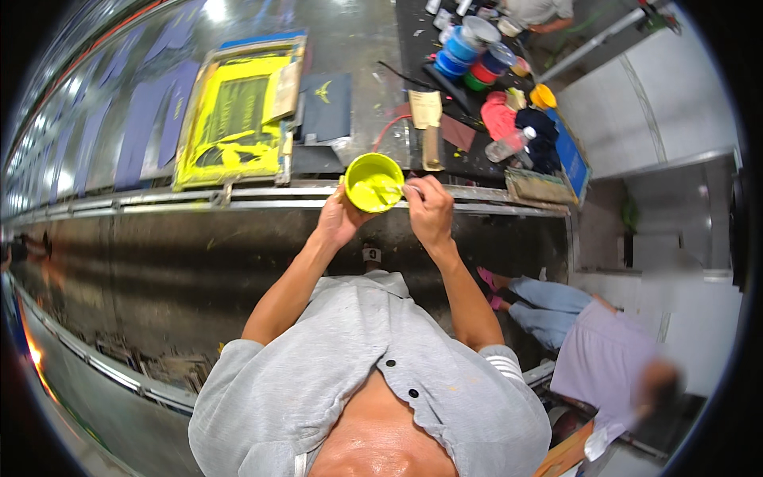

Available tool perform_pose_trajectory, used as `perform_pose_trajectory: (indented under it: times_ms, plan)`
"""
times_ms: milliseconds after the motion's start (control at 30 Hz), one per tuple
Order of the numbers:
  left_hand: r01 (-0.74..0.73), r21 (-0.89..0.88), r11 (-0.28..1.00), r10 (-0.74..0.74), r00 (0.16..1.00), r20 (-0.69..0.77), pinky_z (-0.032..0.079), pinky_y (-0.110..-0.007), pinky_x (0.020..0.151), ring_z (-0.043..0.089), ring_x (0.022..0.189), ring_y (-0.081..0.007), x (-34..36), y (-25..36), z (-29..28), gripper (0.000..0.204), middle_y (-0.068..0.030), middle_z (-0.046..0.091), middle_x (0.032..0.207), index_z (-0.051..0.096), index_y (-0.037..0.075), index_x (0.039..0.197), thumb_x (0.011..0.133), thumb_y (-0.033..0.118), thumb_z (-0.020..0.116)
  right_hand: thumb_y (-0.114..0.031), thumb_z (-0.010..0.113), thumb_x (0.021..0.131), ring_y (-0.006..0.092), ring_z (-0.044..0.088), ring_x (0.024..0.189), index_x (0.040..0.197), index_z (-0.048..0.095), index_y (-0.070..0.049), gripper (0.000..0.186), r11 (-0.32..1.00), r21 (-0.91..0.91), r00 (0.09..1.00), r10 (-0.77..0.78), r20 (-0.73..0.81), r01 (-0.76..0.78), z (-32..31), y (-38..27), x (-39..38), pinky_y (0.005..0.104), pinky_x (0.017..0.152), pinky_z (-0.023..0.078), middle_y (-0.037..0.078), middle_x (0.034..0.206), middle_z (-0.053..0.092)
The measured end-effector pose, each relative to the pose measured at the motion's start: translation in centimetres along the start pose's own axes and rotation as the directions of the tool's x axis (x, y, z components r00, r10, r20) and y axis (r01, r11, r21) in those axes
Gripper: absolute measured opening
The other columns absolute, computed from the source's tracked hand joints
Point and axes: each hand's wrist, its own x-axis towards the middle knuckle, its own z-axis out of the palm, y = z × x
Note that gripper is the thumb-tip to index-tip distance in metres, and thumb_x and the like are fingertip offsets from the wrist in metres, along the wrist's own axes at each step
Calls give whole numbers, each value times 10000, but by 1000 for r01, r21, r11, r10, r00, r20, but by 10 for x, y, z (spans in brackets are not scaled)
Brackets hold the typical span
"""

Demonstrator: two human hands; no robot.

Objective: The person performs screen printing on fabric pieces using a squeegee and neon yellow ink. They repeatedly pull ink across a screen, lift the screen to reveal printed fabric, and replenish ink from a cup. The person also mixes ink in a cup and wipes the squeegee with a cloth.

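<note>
In front of my body, near the table edge, a small tub (371, 161) of bright yellow-green paint or ink is held up. My left hand (340, 219) is wrapped round its left and lower side. With closed fingers, my right hand (431, 210) grips a thin pale stirring stick (392, 189), its lower end in the tub; much of the stick is hidden by the fingers. Left of the tub on the table lies a screen-printing frame (240, 111) smeared with the same yellow. Beside it is a dark fabric piece (326, 111) with a small yellow print.
Stacked coloured tubs (462, 49), a pink cloth (499, 115) and a clear bottle (510, 145) crowd the dark surface at right. Purple fabric pieces (151, 119) line the table at left. Someone in a lilac top (600, 350) is at my right; another person (540, 12) is beyond the tubs.
</note>
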Motion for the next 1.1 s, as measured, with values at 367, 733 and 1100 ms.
perform_pose_trajectory:
  times_ms: [367,733,1100]
  plan:
    - [-39,54,998,43,996,-80,490,-480,983,565,1199,-247,-46,21,-5,458,-84,546,1339,450,126,1359,1043,418,292,-74,650,854,173,573,614,875,697,20,107,995,96,999,21,39,-24,16,-15,6,298,568,439,83,723,620]
    - [-111,-134,985,103,992,-68,484,-486,996,578,1177,-268,-72,29,-14,427,-121,584,1288,500,55,1307,1022,337,356,-88,654,876,183,585,684,913,704,7,113,989,145,982,-67,178,41,34,-32,22,293,619,457,83,826,637]
    - [-194,-164,967,181,979,-89,497,-549,876,603,1097,-260,-71,-57,43,409,-43,624,1229,569,184,1247,977,454,422,-145,590,957,59,466,557,965,668,-6,159,964,151,938,164,306,-218,-71,0,-12,207,487,359,-4,698,576]
